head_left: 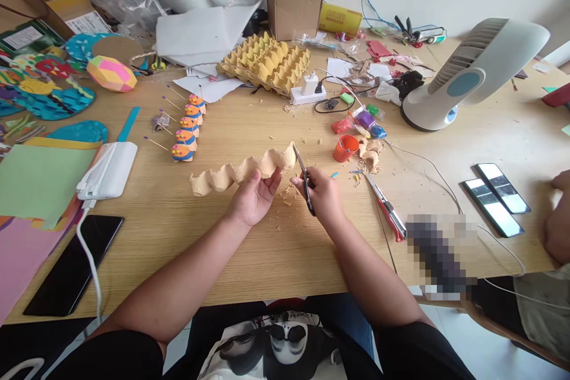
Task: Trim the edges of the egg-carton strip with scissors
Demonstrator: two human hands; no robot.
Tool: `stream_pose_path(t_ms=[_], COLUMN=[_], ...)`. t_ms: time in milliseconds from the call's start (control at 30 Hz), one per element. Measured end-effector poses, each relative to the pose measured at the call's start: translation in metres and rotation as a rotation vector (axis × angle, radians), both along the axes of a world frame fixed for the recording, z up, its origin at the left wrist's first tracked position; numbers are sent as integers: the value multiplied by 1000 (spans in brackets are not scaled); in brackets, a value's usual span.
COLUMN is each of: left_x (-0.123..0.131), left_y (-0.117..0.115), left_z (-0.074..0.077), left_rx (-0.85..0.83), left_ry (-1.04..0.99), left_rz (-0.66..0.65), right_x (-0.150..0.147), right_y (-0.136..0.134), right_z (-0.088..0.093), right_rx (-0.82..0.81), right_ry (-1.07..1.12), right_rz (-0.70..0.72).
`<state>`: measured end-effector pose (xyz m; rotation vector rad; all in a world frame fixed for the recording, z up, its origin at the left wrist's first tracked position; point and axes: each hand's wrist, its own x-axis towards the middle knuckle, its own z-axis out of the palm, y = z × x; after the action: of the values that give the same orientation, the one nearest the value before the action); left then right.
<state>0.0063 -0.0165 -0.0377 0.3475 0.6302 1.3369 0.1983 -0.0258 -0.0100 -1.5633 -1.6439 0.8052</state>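
A beige egg carton strip (243,171) with several bumps is held above the table by my left hand (253,195), its thumb in front and fingers behind. In my right hand (321,191) is a pair of scissors (307,185) with dark handles. The blades point up and to the left, touching or very near the strip's right end; I cannot tell how far apart they are. Small beige scraps (285,197) lie on the wood beneath. Left of the strip stands a painted egg carton caterpillar (187,130), blue and orange with cotton-swab sticks.
A yellow egg tray (267,62) lies at the back. To the right are an orange bucket (346,148), a red utility knife (392,214), a white fan (463,71) and two phones (494,199). A power bank (109,169) and a black phone (73,264) lie left. Another person's arm (559,219) rests at the right edge.
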Motion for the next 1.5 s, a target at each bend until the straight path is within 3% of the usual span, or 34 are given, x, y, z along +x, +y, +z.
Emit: stream_pose_path(t_ms=[367, 667, 1133, 1500], left_x=[-1, -6, -6, -4], left_y=[-1, 2, -1, -2], left_z=[2, 2, 2, 3], left_rx=[64, 84, 106, 97], left_ry=[50, 86, 87, 77], left_rz=[-74, -49, -60, -71], right_x=[4, 9, 10, 9], right_y=[-1, -1, -3, -5], right_z=[7, 16, 15, 13], right_rx=[-15, 14, 114, 94], right_ry=[-101, -250, -328, -280], right_rz=[19, 87, 3, -30])
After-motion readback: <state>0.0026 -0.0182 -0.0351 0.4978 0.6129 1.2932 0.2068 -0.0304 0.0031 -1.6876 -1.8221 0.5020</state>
